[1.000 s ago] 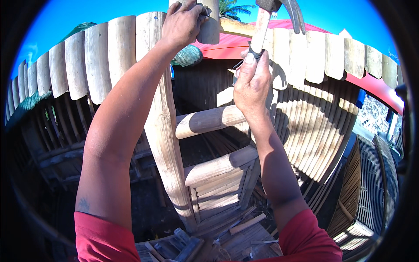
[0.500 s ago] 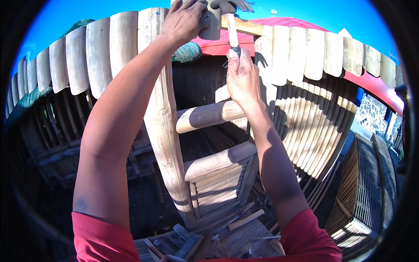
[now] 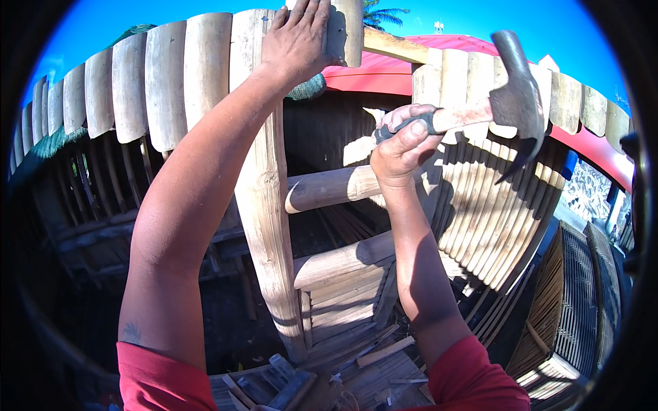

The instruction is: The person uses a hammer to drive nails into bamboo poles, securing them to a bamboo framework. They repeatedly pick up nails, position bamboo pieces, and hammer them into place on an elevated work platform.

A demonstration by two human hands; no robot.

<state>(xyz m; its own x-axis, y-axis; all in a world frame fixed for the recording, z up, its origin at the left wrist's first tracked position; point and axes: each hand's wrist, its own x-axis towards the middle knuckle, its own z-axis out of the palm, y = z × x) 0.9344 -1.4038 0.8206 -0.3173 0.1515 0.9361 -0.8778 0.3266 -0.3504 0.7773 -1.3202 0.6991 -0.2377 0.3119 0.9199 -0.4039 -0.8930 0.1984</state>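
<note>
Up at the top, my left hand (image 3: 298, 41) is pressed against a short half-round bamboo slat (image 3: 348, 34), steadying it, its fingers pointing upward along the slat. Part of the slat is hidden behind that hand. My right hand (image 3: 406, 145) is wrapped round the dark grip of a claw hammer (image 3: 519, 103). The hammer lies nearly level, its metal head off to the right, apart from the slat. Below the left hand stands a thick upright bamboo post (image 3: 264, 226).
Rows of split bamboo slats (image 3: 164, 85) run along the top on both sides. A wooden beam (image 3: 394, 46) spans the gap, with a red canopy (image 3: 370, 82) behind. Bamboo rungs (image 3: 336, 188) cross beside the post. Wood scraps (image 3: 387, 351) lie below; woven panels (image 3: 579, 288) lean at right.
The hammer has swung from beside the slat down and to the right, turning from upright to nearly level. My left hand stays at the slat, its fingers now straighter.
</note>
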